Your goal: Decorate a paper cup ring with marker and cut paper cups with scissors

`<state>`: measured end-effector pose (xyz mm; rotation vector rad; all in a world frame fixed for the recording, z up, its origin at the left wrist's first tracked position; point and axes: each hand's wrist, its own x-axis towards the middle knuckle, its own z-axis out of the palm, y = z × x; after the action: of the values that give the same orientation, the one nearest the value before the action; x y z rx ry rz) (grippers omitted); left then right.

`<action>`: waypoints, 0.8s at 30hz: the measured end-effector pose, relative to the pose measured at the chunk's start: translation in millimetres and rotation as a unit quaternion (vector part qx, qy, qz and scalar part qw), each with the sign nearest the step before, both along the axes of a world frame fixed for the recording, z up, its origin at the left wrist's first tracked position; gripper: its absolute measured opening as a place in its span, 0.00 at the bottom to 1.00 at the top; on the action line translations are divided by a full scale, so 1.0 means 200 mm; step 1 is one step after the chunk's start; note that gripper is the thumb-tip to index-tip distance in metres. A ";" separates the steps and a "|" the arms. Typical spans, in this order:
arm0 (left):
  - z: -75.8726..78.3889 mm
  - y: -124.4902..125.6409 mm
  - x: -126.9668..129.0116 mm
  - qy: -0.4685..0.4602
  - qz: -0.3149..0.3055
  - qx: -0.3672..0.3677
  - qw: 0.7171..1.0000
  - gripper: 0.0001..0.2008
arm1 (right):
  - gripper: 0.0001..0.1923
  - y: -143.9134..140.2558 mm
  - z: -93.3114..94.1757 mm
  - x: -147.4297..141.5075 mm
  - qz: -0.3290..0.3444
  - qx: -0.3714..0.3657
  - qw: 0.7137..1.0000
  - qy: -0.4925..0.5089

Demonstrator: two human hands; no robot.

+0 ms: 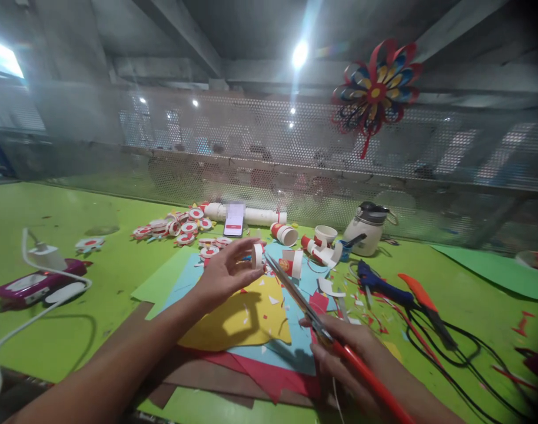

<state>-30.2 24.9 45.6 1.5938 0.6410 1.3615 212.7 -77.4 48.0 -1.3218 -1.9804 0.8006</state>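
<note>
Head view: I see the left hand (227,272) pinching a small paper ring (257,256) at its fingertips above the yellow sheet (246,321); the right hand (344,353) grips red-handled scissors (315,321), blade tips just beside that ring.

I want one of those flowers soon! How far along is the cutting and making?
Done: a pile of finished red-and-white paper flowers lies at the back of the green table. In hand: the left hand holds a small white paper cup piece, and the right hand points red-handled scissors at it. Left: several uncut red-and-white paper cups wait nearby.
</note>
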 end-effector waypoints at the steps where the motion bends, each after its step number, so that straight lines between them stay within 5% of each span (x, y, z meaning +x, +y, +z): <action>1: 0.00 0.00 0.00 0.019 0.018 0.019 0.999 0.24 | 0.16 0.00 0.00 -0.01 0.007 -0.012 1.000 -0.015; 9: -0.04 0.01 -0.01 0.140 0.152 0.166 0.964 0.24 | 0.14 0.01 0.02 0.00 0.008 0.092 0.985 -0.148; 24: -0.04 0.00 0.00 0.241 0.234 0.299 0.893 0.23 | 0.25 -0.01 -0.05 0.01 -0.077 0.220 0.906 -0.354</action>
<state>-31.0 24.3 38.5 2.4352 1.0173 1.6164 215.6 -79.2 38.8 -1.5808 -2.3483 -0.2630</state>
